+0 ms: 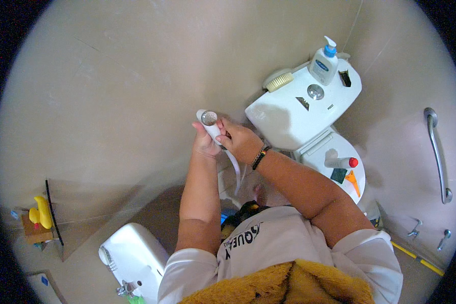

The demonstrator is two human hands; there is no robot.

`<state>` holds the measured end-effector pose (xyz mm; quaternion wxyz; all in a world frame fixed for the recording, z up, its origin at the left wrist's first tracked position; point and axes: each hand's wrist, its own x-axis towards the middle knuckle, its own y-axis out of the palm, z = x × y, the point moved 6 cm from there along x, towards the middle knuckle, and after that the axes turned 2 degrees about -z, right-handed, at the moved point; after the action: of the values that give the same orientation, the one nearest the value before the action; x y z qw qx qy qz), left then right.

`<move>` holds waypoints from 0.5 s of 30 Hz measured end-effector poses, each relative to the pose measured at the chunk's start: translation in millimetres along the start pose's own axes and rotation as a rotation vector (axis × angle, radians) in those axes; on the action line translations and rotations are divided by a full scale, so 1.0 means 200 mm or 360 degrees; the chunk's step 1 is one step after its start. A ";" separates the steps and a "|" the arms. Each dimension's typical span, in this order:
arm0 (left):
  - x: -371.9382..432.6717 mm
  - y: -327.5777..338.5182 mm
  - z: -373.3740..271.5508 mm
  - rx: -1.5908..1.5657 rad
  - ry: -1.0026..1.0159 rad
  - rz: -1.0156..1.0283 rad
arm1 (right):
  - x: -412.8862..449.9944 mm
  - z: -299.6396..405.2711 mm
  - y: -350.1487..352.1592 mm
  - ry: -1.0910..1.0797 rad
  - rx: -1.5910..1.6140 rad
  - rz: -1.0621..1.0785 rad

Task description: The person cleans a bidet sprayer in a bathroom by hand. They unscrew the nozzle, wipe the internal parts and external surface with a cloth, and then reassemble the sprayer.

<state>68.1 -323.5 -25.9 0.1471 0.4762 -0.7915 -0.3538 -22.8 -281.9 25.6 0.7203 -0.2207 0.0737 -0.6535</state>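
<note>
A white handheld shower head (pixel 212 127) with a round silver spray face is held between both hands in front of the person. My left hand (pixel 205 141) lies under and behind its handle, with the thumb along the left side. My right hand (pixel 239 138) grips the lower end of the handle from the right. A pale hose (pixel 235 171) hangs down from the handle. To the right stands a white toilet cistern (pixel 269 121), bearing a lotion pump bottle (pixel 324 66) and a round flush button (pixel 315 92).
A scrub brush (pixel 279 81) sits at the cistern's edge. The closed toilet lid (pixel 319 146) holds a red-capped bottle (pixel 340 163), a green scouring pad (pixel 339 175) and an orange tool (pixel 352 182). A metal grab bar (pixel 437 155) is on the right wall; a washbasin (pixel 136 243) stands lower left.
</note>
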 end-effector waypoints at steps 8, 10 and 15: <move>-0.01 0.04 -0.02 -0.0056 0.0005 0.0064 | -0.04 0.09 -0.02 -0.0181 -0.0042 -0.0039; -0.01 0.04 -0.01 -0.0079 -0.0006 0.0055 | -0.05 0.08 -0.02 -0.0162 -0.0047 -0.0033; -0.01 0.05 0.00 -0.0139 -0.0051 0.0058 | -0.05 0.09 -0.02 -0.0062 0.0003 0.0095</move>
<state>63.3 -318.3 -19.5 0.1614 0.4492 -0.7860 -0.3930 -21.4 -267.8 41.2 0.7409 -0.2303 0.0656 -0.6274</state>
